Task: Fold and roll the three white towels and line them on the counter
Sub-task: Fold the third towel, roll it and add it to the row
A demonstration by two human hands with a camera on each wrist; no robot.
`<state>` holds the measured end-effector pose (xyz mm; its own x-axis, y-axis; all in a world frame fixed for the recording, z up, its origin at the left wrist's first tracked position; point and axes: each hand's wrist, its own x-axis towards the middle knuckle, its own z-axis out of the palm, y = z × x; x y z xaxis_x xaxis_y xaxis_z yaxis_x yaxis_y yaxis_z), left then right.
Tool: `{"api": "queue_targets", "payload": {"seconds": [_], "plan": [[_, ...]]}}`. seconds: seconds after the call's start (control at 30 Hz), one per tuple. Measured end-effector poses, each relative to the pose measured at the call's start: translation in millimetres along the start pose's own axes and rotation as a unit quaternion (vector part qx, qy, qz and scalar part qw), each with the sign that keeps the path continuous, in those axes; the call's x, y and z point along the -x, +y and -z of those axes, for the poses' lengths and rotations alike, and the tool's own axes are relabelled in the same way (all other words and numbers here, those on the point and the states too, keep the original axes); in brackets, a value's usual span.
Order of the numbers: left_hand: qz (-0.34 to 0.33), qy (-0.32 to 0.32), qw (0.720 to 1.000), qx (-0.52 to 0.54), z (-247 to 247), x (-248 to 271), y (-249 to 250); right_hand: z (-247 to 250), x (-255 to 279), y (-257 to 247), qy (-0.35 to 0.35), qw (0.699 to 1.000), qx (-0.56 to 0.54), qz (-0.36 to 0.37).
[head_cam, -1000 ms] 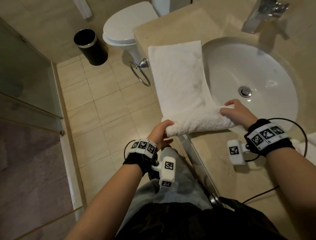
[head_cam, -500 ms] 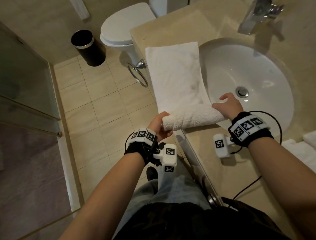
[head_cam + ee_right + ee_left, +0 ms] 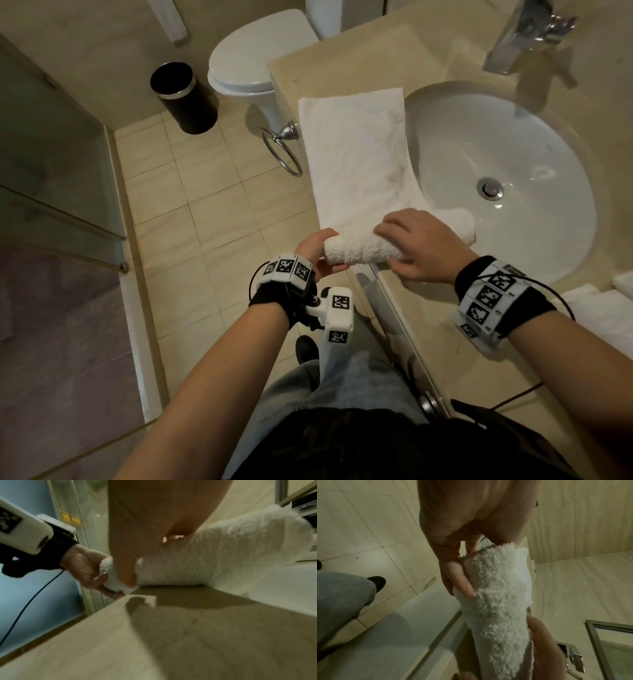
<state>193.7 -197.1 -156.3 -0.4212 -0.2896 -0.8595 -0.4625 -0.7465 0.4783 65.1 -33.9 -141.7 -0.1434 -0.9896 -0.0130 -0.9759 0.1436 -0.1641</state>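
Towel, white terry cloth, folded into a long strip (image 3: 356, 154): it lies on the beige stone desk (image 3: 428, 342) beside the oval white sink basin (image 3: 531, 164), its right edge overhanging the basin rim. The near end is wound into a roll (image 3: 363, 248). The flat part runs from the roll away from the person toward the far desk edge.

Key relation: the roll's long axis lies crosswise, left to right, parallel to the desk's front edge and square to the strip's long axis. The unrolled length lies directly beyond the fingers, so the coming move is judged to be a forward push of the roll, away from the body.

Hand positions:
- Left hand (image 3: 313, 251) grips the left end of the roll, which projects just past the desk's front corner; the left wrist view shows the thumb (image 3: 460, 580) pressed into the pile and fingers curled behind it.
- Right hand (image 3: 416, 246) lies over the top middle of the roll, fingers (image 3: 390, 228) bent down over the cloth and pressing it. The roll's right end (image 3: 460, 224) lies beyond this hand, over the basin rim.

Both hands are equally near. Progress is judged early: most of the strip remains flat. More white towels (image 3: 603, 308) lie at the right edge of the desk.
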Motion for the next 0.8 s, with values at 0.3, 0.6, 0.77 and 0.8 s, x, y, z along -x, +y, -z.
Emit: {"api": "queue_targets", "payload": {"seconds": [0.3, 0.6, 0.77, 0.8], "plan": [[-0.151, 0.075, 0.982, -0.083, 7, -1, -6, -11, -15, -2, -0.075, 0.995, 0.033, -0.056], [-0.332, 0.077, 0.914, -0.222, 20, 9, -22, -12, -16, 2, -0.078, 0.994, 0.008, -0.073], [-0.321, 0.07, 0.909, -0.258, 12, 7, -18, 1, 17, 11, 0.07, 0.961, -0.143, -0.225], [-0.306, 0.07, 0.914, -0.256, 10, 6, -18, -1, 27, 14, 0.139, 0.932, -0.149, -0.301]]}}
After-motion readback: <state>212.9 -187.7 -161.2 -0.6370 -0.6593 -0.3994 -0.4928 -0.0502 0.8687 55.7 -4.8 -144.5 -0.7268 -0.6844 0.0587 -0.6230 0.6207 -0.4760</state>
